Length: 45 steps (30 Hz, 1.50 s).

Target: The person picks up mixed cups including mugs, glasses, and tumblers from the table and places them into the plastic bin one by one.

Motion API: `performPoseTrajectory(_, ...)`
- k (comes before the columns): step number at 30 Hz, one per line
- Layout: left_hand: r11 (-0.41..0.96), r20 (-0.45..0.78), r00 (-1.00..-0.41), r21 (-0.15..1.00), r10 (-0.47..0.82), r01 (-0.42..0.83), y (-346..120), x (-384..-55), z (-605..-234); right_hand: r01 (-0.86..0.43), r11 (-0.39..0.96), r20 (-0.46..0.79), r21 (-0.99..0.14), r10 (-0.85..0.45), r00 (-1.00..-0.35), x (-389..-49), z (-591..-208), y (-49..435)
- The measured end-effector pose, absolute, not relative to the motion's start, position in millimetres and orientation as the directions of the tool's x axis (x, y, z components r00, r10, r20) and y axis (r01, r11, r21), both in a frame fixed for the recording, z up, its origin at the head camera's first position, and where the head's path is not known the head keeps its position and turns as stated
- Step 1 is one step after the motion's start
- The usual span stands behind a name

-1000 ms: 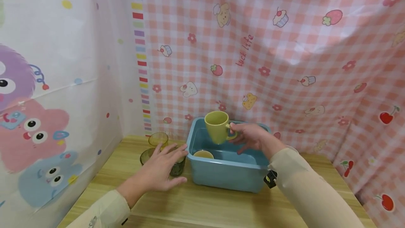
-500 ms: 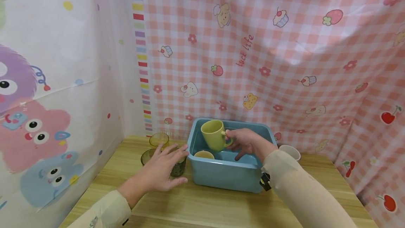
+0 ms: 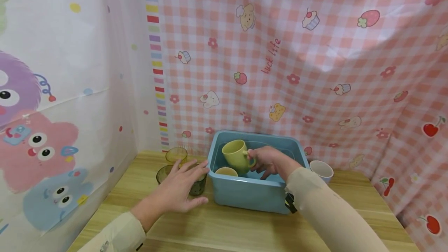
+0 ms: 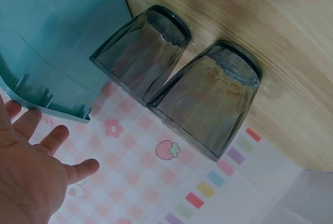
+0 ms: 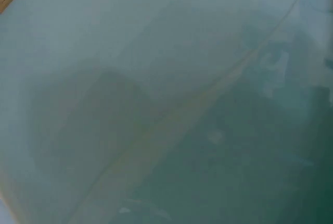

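My right hand [image 3: 268, 160] grips the handle of a yellow-green mug [image 3: 234, 159], lowered into the blue plastic bin [image 3: 248, 196] and tilted slightly left. Beside the mug in the bin shows the pale yellow rim of a second cup [image 3: 226, 172]. With fingers spread, my left hand [image 3: 176, 191] hovers over the glasses left of the bin, fingertips right at the bin's rim. Two dark tinted glasses stand side by side in the left wrist view, a nearer one [image 4: 143, 52] and a farther one [image 4: 210, 96]. Only blurred bin wall [image 5: 156, 52] fills the right wrist view.
An amber glass [image 3: 176, 155] stands behind the dark glasses at the back left. Right of the bin is a white cup [image 3: 321, 169], partly behind my sleeve. Patterned cloths [image 3: 280, 69] hang behind and beside the wooden table [image 3: 224, 228].
My right hand has lowered the mug from above the rim down into the bin, tilting it a little. The white cup has come out from behind my sleeve. My left hand stays put.
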<state>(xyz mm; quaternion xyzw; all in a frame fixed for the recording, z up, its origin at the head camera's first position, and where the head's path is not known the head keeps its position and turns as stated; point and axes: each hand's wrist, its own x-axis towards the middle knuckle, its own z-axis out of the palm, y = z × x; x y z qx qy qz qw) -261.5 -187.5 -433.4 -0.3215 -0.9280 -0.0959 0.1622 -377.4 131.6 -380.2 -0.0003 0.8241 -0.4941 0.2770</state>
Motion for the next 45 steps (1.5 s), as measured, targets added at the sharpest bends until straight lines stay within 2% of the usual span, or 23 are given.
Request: performPoseTrajectory(45,0.776,0.378,-0.741,0.086,0.555,0.625,-187,-261,-436,0.243,0.669,-0.471,-0.703,-0.181,-0.864,-378,-397,123)
